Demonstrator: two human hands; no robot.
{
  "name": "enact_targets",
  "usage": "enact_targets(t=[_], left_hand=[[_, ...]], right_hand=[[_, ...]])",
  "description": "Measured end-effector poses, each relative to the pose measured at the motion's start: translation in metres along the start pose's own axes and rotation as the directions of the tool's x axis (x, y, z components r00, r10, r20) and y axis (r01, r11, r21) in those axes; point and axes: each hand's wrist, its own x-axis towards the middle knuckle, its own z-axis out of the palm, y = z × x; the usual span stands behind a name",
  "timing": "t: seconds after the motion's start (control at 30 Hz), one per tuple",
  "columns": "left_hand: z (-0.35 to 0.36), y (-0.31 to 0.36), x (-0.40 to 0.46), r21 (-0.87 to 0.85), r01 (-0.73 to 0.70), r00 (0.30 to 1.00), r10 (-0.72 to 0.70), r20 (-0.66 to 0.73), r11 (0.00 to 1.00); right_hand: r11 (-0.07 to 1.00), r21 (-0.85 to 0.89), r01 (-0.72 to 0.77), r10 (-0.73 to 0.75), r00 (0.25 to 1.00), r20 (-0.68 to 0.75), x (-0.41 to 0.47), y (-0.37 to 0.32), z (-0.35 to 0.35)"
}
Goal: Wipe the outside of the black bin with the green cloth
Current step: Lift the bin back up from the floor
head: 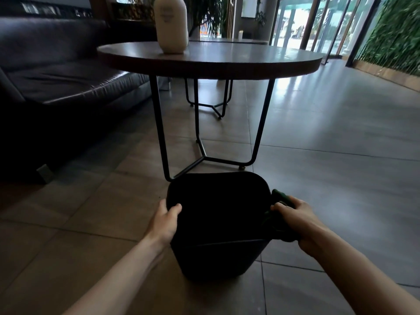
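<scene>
The left hand (164,220) holds the black bin (218,223), the right hand (295,218) grips the green cloth (280,196); pushing hard could tip it

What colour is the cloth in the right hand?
Dark green, bunched in the right hand against the bin's right side; cloth shows in the head view.

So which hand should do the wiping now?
The right hand: it already holds the green cloth against the black bin at its right side. The left hand grips the bin's left rim, probably steadying it.
</scene>
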Motion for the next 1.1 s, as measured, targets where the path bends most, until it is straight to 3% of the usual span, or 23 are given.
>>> enact_targets(t=[0.33, 0.43, 0.53, 0.6, 0.67, 0.8, 0.87, 0.93, 1.1], left_hand=[[-0.001, -0.001, 0.012, 0.147, -0.056, 0.994, 0.04, 0.104, 0.987], [-0.002, 0.005, 0.012, 0.335, -0.083, 0.991, 0.041, 0.13, 0.939], [-0.001, 0.017, 0.004, 0.55, -0.327, 0.94, 0.326, 0.102, 0.769], [0.004, 0.034, -0.005, 0.513, -0.528, 0.835, 0.525, 0.167, 0.676], [0.012, 0.052, -0.015, 0.42, -0.687, 0.718, 0.641, 0.27, 0.593], [0.03, 0.075, -0.038, 0.249, -0.808, 0.583, 0.663, 0.47, 0.534], [0.036, 0.075, -0.043, 0.231, -0.818, 0.56, 0.637, 0.529, 0.527], [0.035, 0.07, -0.042, 0.217, -0.794, 0.582, 0.606, 0.542, 0.568], [0.025, 0.059, -0.044, 0.258, -0.788, 0.591, 0.567, 0.574, 0.559]], right_hand=[[0.996, -0.058, 0.063, -0.063, 0.998, -0.003, 0.021, 0.007, 0.015], [0.985, -0.154, 0.081, -0.095, 0.992, -0.082, 0.021, 0.009, 0.017], [0.897, -0.367, 0.247, -0.335, 0.922, -0.197, 0.012, 0.0, 0.014], [0.805, -0.431, 0.409, -0.504, 0.853, -0.132, 0.001, -0.014, 0.014], [0.736, -0.433, 0.52, -0.574, 0.819, 0.008, -0.011, -0.026, 0.018], [0.626, -0.413, 0.661, -0.622, 0.743, 0.247, -0.037, -0.042, 0.031], [0.567, -0.391, 0.725, -0.641, 0.687, 0.343, -0.045, -0.043, 0.034], [0.528, -0.387, 0.756, -0.647, 0.653, 0.393, -0.05, -0.041, 0.032], [0.562, -0.406, 0.721, -0.567, 0.693, 0.445, -0.058, -0.036, 0.016]])
